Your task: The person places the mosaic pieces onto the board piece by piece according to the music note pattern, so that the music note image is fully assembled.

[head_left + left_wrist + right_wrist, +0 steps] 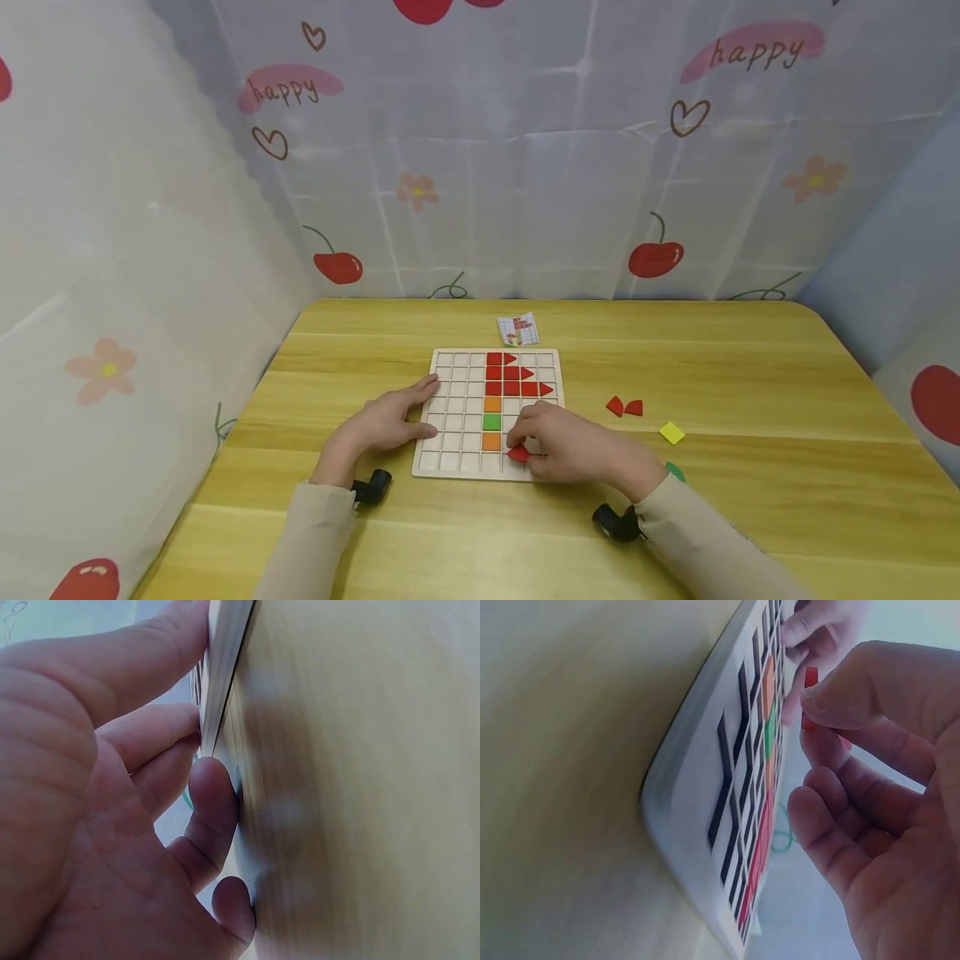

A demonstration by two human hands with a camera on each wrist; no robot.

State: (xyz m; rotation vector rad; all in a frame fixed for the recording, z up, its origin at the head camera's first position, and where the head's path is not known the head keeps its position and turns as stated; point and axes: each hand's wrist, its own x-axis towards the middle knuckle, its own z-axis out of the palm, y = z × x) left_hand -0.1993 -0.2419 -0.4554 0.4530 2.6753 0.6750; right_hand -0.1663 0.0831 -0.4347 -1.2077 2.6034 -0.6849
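Note:
A pale wooden grid board (448, 460) lies on the table. Red squares (512, 389), each row ending in a triangle, fill three upper rows. Under them an orange tile (492, 404), a green tile (491, 422) and another orange tile (491, 442) form a column. Thumb and finger of my right hand (573, 443) pinch a small red tile (811, 679) over the board's lower part, right of the lower orange tile; its shape is partly hidden. My left hand (381, 422) rests at the board's left edge, fingers spread, fingertips right at the rim.
A small printed pattern card (528, 330) lies just behind the board. To the right on the table (787, 467) are two red quarter-round tiles (633, 407), a yellow square tile (672, 433) and a green tile (676, 472) partly behind my right forearm. A printed curtain (525, 208) hangs behind.

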